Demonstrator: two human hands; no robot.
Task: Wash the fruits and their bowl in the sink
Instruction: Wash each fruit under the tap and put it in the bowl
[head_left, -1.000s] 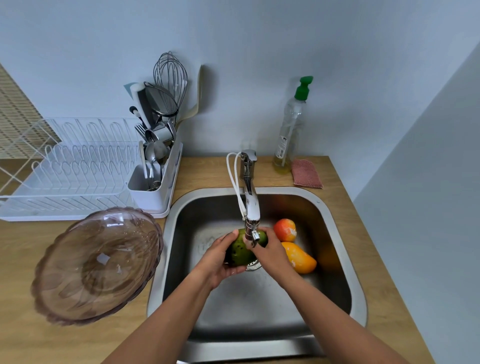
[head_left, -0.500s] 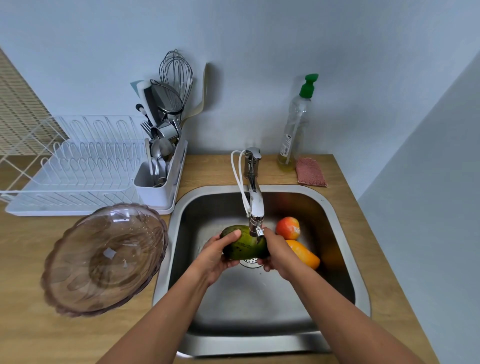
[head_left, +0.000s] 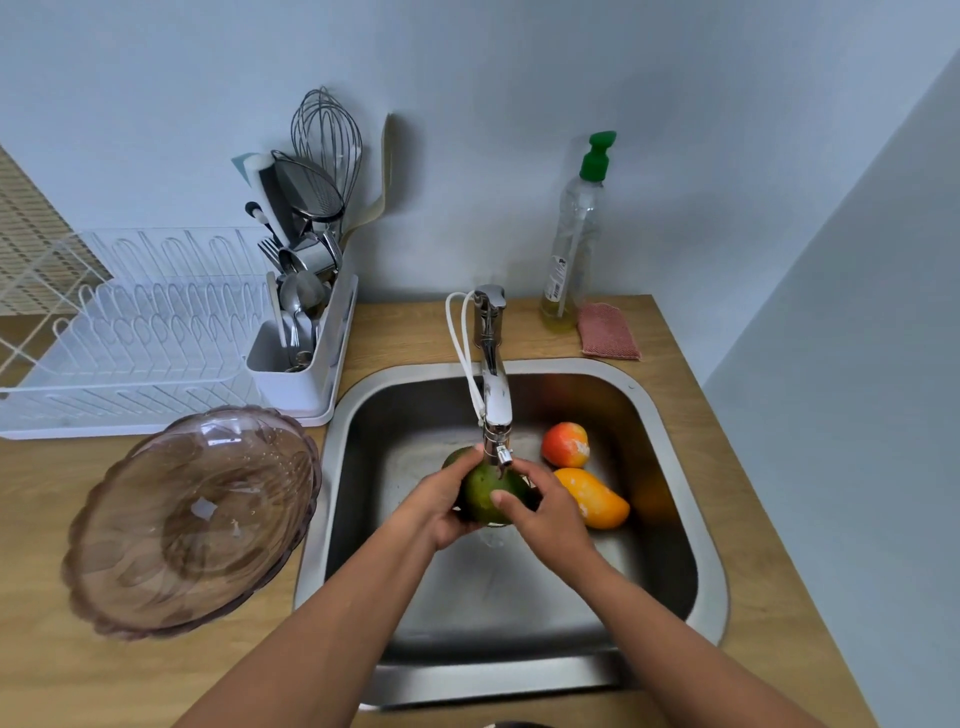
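**Green fruit held under the tap in both hands**

The left hand (head_left: 441, 506) and the right hand (head_left: 545, 512) both grip the green fruit (head_left: 488, 496), with fingers curled round its sides and the right thumb lying across its near face. The fruit sits just under the spout of the chrome tap (head_left: 493, 384), above the middle of the steel sink (head_left: 711, 571). Two more fruits lie on the sink floor to the right, apart from the hands. One is a round red-orange fruit (head_left: 565, 445) on the far side, and an elongated orange-yellow fruit (head_left: 592, 498) lies just nearer.

The sink is set into a light wooden counter (head_left: 753, 597) that fits into a corner. A pale blue-grey wall (head_left: 519, 130) runs along the far edge, and a second wall (head_left: 857, 364) closes off the right.

The tinted see-through bowl (head_left: 192, 519) stands on the counter left of the sink (it looks tilted, though what props it cannot be told). Its right rim reaches the sink's left edge.

Beyond the bowl is a white dish rack (head_left: 130, 353) with a cutlery holder (head_left: 291, 374) at its right end. The holder is crowded with utensils, including a wire whisk (head_left: 324, 135).

At the far right of the counter a clear soap bottle (head_left: 574, 249) with a green pump stands against the wall, and a pink scouring pad (head_left: 608, 332) lies just beside it.
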